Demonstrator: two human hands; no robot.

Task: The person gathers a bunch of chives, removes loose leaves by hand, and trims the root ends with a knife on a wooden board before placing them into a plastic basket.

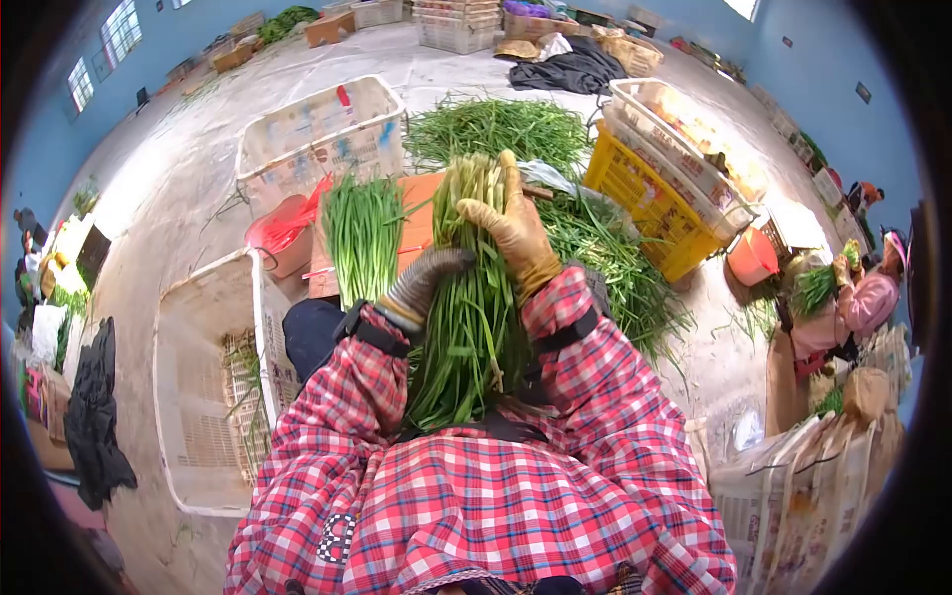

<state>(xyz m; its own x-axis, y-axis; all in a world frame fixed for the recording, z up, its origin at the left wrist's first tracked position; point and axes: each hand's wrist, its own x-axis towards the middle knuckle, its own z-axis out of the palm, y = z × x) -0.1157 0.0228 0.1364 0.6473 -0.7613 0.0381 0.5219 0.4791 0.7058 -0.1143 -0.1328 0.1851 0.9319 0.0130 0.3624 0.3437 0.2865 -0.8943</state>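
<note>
A long bunch of green stalks (471, 307) lies upright in front of my body, its pale ends pointing away from me. My left hand (426, 288), in a grey striped glove, curls round the bunch's left side. On the right side, my right hand (511, 233), in a yellowish glove, is against the pale ends with thumb and fingers spread apart. Beside the bunch, a neat row of green stalks (362, 238) rests on an orange-brown board (420, 203). Loose greens (605, 268) are heaped to the right, and another green pile (501, 131) lies beyond the board.
Around me stand a white crate (210, 397), another white crate (322, 134), a yellow crate (645, 203) under a white one, and a pink bucket (283, 235) with red ties. An orange bucket (754, 258) is at right, near a person (863, 297) holding greens.
</note>
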